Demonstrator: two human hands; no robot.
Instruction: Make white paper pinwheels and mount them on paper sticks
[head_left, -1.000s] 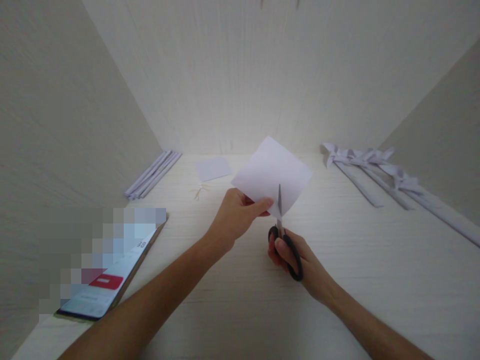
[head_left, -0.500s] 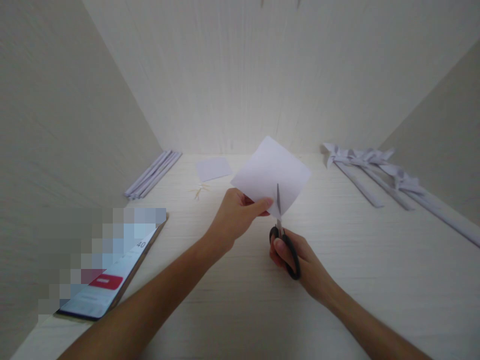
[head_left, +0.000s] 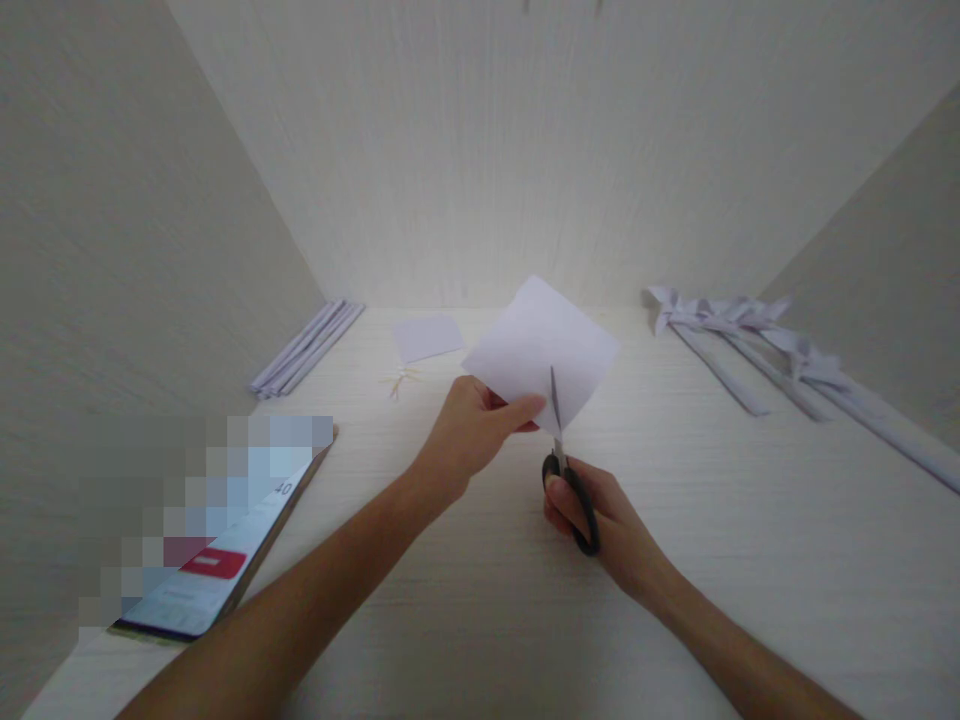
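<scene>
My left hand (head_left: pixel 484 425) pinches a square sheet of white paper (head_left: pixel 540 335) near its lower edge, thumb on top and fingers beneath. The sheet is held up above the table with one corner pointing towards me. My right hand (head_left: pixel 589 510) grips a pair of scissors (head_left: pixel 579 500) by the black handles, just below that corner. One metal blade lies over the paper, right of my left thumb; the other blade is hidden behind the sheet. The near corner of the paper sits between the blades.
A second white paper square (head_left: pixel 429 338) lies behind my left hand, with several thin sticks (head_left: pixel 400 380) before it. Rolled paper tubes (head_left: pixel 307 350) lie at the back left, paper pinwheel-like shapes on stems (head_left: pixel 739 325) at the right. A phone (head_left: pixel 225 550) is at the left, partly pixelated. Walls enclose three sides.
The scissors and my right hand have shifted very slightly, the handles a little closer together. The sheet's far corner has dipped a touch. Everything else looks the same.
</scene>
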